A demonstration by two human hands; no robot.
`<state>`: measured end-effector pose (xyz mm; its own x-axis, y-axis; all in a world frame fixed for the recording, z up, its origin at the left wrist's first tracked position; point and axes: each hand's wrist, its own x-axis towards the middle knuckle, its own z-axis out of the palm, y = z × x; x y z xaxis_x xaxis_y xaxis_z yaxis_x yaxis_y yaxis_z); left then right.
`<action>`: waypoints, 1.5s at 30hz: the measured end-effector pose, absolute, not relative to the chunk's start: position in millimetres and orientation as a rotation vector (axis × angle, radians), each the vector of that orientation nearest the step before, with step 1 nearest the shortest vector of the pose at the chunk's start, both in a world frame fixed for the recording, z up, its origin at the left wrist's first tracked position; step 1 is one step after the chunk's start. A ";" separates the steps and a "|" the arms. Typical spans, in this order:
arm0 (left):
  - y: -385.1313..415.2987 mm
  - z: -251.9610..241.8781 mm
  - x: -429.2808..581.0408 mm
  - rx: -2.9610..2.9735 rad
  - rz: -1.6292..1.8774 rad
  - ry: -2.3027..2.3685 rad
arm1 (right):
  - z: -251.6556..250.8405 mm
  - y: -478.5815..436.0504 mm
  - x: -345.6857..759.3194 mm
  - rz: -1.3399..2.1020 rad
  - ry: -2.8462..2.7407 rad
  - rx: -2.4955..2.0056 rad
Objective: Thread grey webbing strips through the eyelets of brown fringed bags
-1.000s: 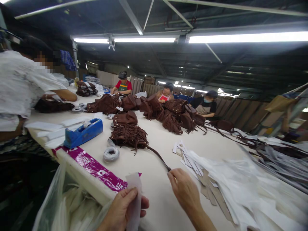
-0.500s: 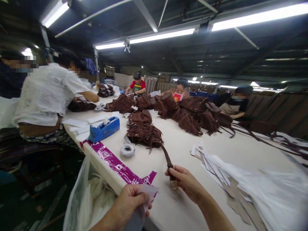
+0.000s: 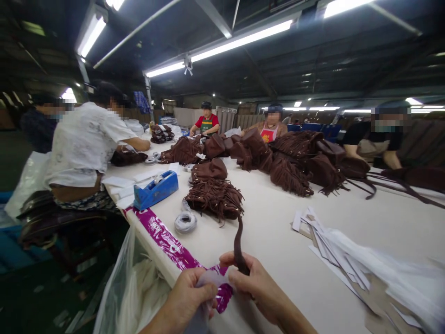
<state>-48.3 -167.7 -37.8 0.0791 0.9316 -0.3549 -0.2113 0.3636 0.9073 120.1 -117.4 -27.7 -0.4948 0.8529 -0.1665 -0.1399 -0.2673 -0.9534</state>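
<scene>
My left hand (image 3: 195,297) pinches a thin whitish sheet (image 3: 212,278) at the table's front edge. Close beside it, my right hand (image 3: 248,280) is closed around a dark brown strap (image 3: 238,241), and its thumb and fingertips meet the sheet's right end. The strap runs up to a brown fringed bag (image 3: 217,197) lying on the table. Its lower end, where a metal ring showed earlier, is hidden by my right hand. Left of the strap lies a grey-white coil (image 3: 185,222) of wrapped material.
A blue tape dispenser (image 3: 155,189) stands by the left edge, near purple printed tape (image 3: 167,239). A clear plastic bag (image 3: 120,278) hangs below. Brown bags (image 3: 255,144) are heaped across the table. Card strips (image 3: 333,255) lie right. Several co-workers sit around.
My right hand has drawn the strap end down and left to the sheet in my left hand. The strap now bends upward. The view has turned slightly left.
</scene>
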 end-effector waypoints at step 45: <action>-166.7 -45.3 -41.8 0.995 1.139 1.182 | -32.4 -120.9 132.8 1.948 -1.078 -0.682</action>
<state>-41.8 -166.7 -45.3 0.0193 0.9859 -0.1664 -0.1298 0.1675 0.9773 132.8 -120.9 -32.4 -0.5426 0.8364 -0.0773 -0.3790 -0.3259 -0.8661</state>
